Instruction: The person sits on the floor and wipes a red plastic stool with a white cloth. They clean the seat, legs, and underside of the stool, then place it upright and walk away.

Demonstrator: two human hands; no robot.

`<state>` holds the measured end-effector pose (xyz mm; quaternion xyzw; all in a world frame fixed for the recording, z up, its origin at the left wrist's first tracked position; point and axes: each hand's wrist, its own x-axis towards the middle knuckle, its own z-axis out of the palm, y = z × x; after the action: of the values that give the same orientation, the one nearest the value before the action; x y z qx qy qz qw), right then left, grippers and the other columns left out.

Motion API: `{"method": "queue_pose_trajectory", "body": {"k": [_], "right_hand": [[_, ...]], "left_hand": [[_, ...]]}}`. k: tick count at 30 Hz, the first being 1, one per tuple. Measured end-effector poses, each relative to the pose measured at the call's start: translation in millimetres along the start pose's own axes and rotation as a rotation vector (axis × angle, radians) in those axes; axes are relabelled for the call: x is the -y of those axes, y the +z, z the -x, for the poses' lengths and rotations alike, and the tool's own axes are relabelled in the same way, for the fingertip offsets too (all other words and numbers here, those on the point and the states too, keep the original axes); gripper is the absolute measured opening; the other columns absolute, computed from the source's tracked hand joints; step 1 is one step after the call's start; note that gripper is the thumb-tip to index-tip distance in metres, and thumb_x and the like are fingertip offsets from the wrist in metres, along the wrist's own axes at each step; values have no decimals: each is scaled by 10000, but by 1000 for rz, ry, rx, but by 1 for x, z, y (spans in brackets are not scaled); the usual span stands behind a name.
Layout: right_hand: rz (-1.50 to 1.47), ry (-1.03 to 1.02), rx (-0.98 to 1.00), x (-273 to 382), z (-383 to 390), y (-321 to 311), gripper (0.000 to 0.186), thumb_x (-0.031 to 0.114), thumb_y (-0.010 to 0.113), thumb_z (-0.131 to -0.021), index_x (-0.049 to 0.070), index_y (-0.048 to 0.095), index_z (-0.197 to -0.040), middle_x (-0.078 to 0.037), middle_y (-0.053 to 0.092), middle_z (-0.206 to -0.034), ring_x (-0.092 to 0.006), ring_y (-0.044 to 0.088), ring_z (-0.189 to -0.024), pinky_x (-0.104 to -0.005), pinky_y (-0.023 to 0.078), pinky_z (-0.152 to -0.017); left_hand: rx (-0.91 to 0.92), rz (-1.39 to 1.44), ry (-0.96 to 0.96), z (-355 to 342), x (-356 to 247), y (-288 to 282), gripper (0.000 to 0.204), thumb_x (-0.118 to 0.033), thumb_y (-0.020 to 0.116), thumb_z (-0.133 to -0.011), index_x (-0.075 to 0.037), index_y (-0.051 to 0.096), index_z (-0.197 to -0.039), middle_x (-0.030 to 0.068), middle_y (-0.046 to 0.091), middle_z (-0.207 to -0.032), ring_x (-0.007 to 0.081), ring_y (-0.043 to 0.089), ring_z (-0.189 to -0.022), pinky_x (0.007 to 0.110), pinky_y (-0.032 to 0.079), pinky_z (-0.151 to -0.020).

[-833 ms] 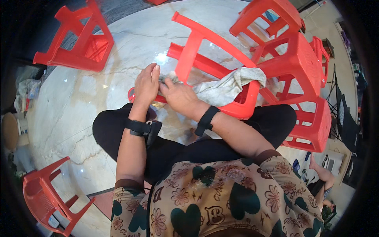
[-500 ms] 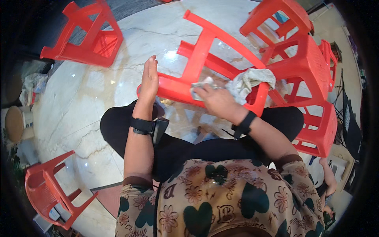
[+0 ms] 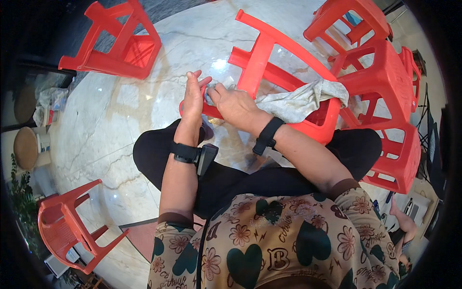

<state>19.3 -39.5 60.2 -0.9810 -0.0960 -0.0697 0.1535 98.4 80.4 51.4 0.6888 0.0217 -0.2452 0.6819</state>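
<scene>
We press our right hand (image 3: 231, 103), its grip closed on a grey cloth (image 3: 298, 98), against the rim of an overturned red plastic stool (image 3: 279, 77) on the marble floor (image 3: 110, 120). Our left hand (image 3: 193, 94) lies flat against that rim, fingers straight, grasping nothing. The cloth hides part of the stool's seat.

Left hand (image 3: 194, 94) flat, fingers pointing to twelve o'clock; right hand (image 3: 234, 102) curled, knuckles toward ten, wrists nearly touching.
</scene>
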Motion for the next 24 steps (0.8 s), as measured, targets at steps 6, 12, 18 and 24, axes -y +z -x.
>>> {"method": "queue_pose_trajectory", "body": {"k": [6, 12, 18, 24], "right_hand": [[24, 20, 149, 1, 4, -8, 347, 96, 593, -808, 29, 502, -1136, -136, 572, -960, -338, 651, -718, -458, 525, -602], [-110, 146, 146, -2, 26, -9, 379, 116, 593, -811, 30, 517, -1172, -167, 604, -1029, -362, 654, -764, -475, 522, -619], [-103, 117, 28, 9, -7, 3, 321, 96, 558, -828, 18, 539, -1139, -159, 592, -989, -357, 656, -759, -457, 532, -624], [-78, -14, 20, 1, -5, 10, 256, 121, 558, -833, 28, 542, -1070, -138, 571, -946, -307, 664, -707, -432, 531, -576]], "left_hand": [[-70, 163, 80, -6, 9, 3, 790, -658, 272, -966, -7, 350, -1407, 228, 567, -1251, 298, 608, -1060, 391, 476, -940], [-88, 192, 63, -1, 5, 2, 825, -677, 261, -955, -3, 303, -1430, 247, 522, -1303, 335, 610, -1090, 430, 530, -884], [-99, 152, 96, -3, 8, 3, 802, -667, 297, -958, 6, 360, -1390, 225, 558, -1239, 277, 572, -1101, 383, 476, -929], [-100, 149, 177, -16, 26, 1, 718, -610, 288, -990, -24, 357, -1400, 219, 567, -1264, 271, 599, -1055, 399, 464, -951]]}}
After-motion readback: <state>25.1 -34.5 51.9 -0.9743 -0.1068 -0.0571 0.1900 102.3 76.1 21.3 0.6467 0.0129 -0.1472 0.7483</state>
